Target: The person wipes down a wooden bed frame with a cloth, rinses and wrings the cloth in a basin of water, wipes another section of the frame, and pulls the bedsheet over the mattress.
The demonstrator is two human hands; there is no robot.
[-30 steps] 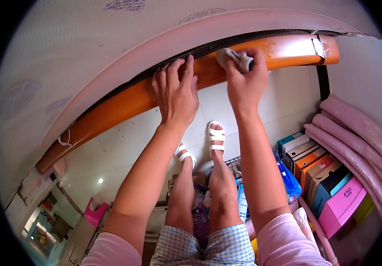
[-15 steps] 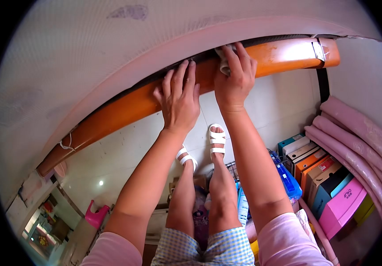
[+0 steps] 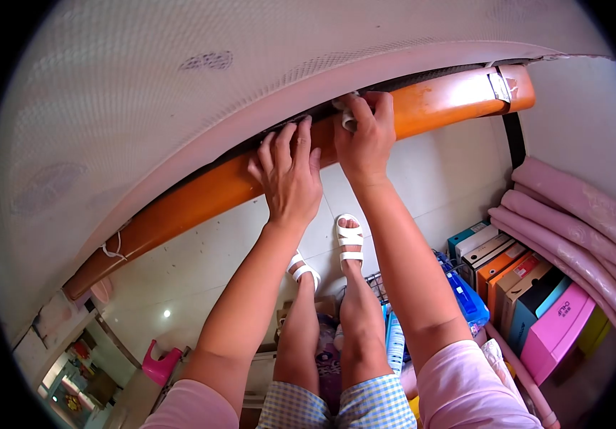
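A long orange wooden rail (image 3: 201, 191) runs across the view, with a dark gap along its far edge and pale mesh fabric (image 3: 136, 93) beyond. My left hand (image 3: 290, 168) lies over the middle of the rail, fingers spread and fingertips at the dark gap. Just to its right, my right hand (image 3: 367, 136) is closed on a whitish cloth (image 3: 349, 120), pressed against the rail's far edge. Part of the cloth is hidden behind the fingers.
File boxes (image 3: 508, 279) and rolled pink sheets (image 3: 573, 207) stand at the right, beside a blue plastic item (image 3: 469, 297). A pink stool (image 3: 160, 363) is at lower left. My white-sandalled feet (image 3: 349, 239) are on the tiled floor (image 3: 208, 250).
My right hand has moved left along the rail with the cloth, closer to my left hand. My left hand stays at about the same place on the rail. The view has shifted slightly.
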